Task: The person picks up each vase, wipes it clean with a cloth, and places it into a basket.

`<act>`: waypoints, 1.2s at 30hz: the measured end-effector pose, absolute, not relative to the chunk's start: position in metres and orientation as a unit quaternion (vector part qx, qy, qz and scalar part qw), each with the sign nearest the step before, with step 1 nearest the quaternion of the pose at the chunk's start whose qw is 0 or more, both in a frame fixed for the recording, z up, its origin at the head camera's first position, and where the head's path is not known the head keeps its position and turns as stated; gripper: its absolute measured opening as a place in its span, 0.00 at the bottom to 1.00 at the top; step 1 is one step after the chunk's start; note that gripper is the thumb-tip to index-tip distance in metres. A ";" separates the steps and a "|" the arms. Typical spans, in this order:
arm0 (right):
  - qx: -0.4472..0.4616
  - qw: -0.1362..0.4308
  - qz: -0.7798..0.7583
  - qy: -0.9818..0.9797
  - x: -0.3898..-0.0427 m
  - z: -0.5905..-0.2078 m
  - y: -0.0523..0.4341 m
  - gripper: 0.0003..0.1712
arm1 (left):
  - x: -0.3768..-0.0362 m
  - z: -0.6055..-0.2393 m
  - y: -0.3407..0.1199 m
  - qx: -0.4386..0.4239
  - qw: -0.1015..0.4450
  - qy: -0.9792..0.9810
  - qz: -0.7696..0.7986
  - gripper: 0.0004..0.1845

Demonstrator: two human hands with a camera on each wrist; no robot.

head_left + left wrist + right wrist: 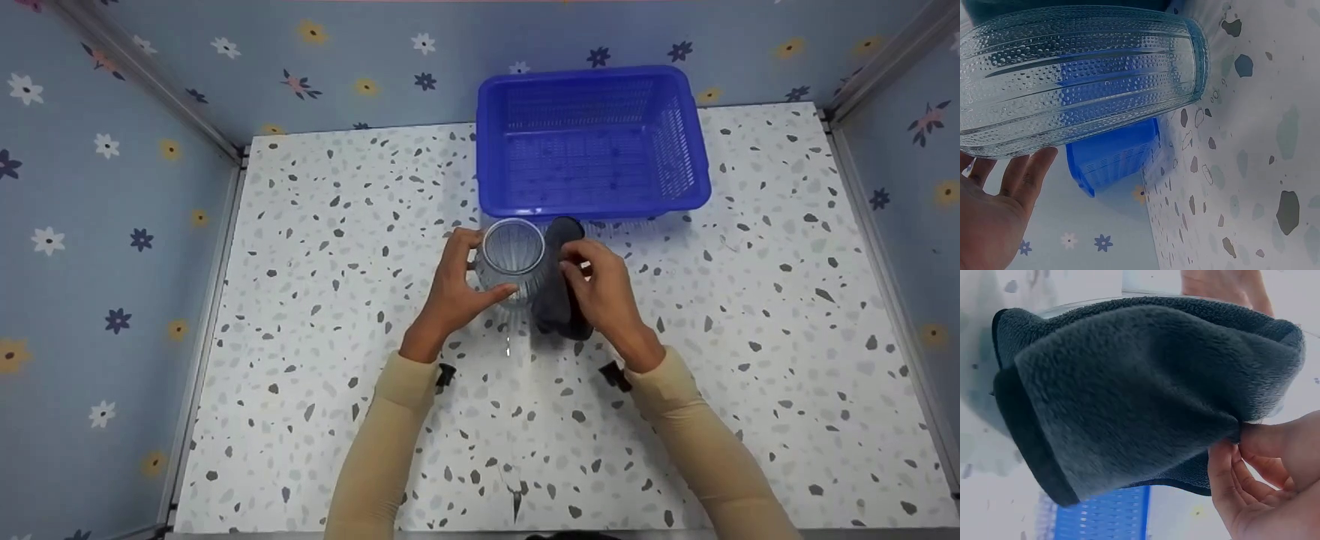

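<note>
A clear, ribbed glass vase (512,259) with a dimpled surface stands upright at the table's middle, its round mouth facing up. My left hand (459,289) holds it from the left, thumb at the near side and fingers round the far side. In the left wrist view the vase (1084,84) narrows to a thick base by the tabletop. My right hand (604,289) pinches a dark grey, fluffy cloth (553,296) between thumb and fingertips, against the vase's right side. The cloth (1123,399) has a black edge band and hangs in folds, hiding most of the vase in the right wrist view.
A blue plastic basket (592,214) with slotted walls stands just behind the vase, near the back wall. Flower-patterned panels (120,247) enclose the speckled white table (315,300) at the back, left and right.
</note>
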State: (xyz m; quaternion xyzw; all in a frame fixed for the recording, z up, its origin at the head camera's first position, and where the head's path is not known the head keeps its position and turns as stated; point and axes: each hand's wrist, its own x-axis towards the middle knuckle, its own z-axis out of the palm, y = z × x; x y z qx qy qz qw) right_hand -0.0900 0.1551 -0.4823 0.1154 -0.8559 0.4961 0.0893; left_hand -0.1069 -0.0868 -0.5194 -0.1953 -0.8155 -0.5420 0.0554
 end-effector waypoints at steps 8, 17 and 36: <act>0.134 0.108 0.502 -0.848 -0.089 -0.467 0.149 0.05 | -0.107 -0.519 -0.087 -0.203 0.061 -0.815 -0.540 0.40; 0.127 0.091 0.486 -0.860 -0.087 -0.464 0.149 0.07 | -0.107 -0.518 -0.086 -0.192 0.053 -0.814 -0.546 0.39; 0.115 0.057 0.468 -0.874 -0.087 -0.505 0.156 0.06 | -0.107 -0.519 -0.086 -0.202 0.059 -0.813 -0.543 0.42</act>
